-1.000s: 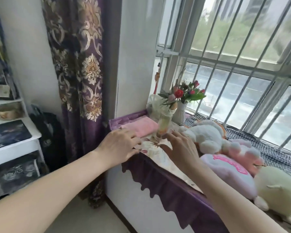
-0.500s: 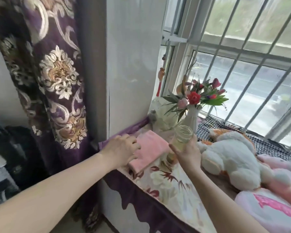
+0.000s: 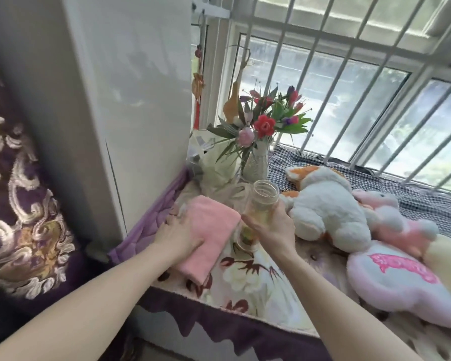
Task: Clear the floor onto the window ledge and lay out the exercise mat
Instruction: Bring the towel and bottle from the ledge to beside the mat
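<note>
A folded pink towel (image 3: 214,230) lies on the window ledge (image 3: 248,285), which is covered by a flowered cloth. My left hand (image 3: 179,238) rests flat on the towel's near left part, fingers spread over it. A clear lidless bottle (image 3: 258,212) with yellowish liquid stands just right of the towel, slightly tilted. My right hand (image 3: 274,225) is wrapped around the bottle's right side. The floor and the exercise mat are out of view.
A white vase of artificial flowers (image 3: 258,142) stands behind the bottle. A white and orange plush (image 3: 326,204), a pink plush (image 3: 396,222) and a pink pillow (image 3: 401,280) fill the ledge's right part. Window bars (image 3: 349,74) close the back; a purple curtain (image 3: 24,217) hangs left.
The view has moved closer to the ledge. My left hand has slid onto the pink towel, and my right hand has closed around the bottle.
</note>
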